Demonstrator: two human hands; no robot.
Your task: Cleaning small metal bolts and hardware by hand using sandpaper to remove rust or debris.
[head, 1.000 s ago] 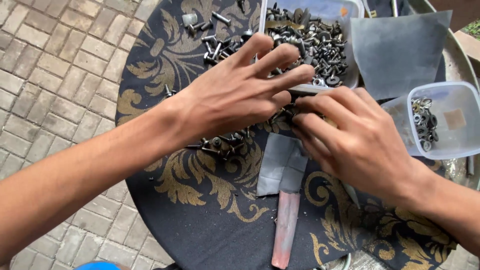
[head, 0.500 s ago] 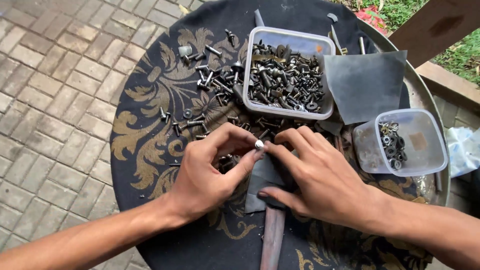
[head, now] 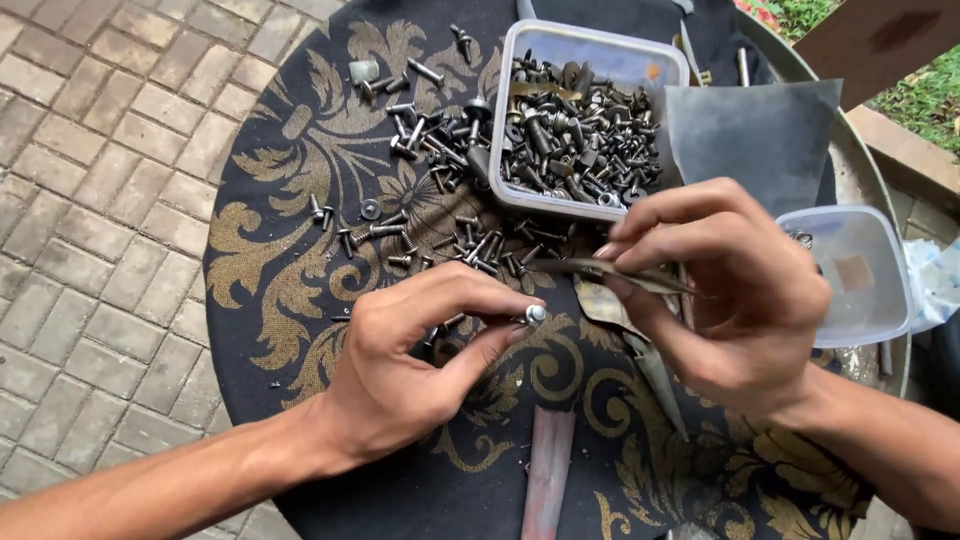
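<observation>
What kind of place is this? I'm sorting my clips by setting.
Probably an outdoor patio or yard: brick paving, grass beyond, and a round cloth-covered table strewn with screws.

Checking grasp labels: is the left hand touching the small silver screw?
Touching. The head view shows the left hand pinching the small silver screw between thumb and forefinger tips, above the black patterned cloth.

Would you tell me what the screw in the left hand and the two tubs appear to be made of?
Screw: metal, bright silvery head that glints. Tub of screws and small tub: translucent whitish plastic, probably, since contents and cloth show through the walls.
</observation>
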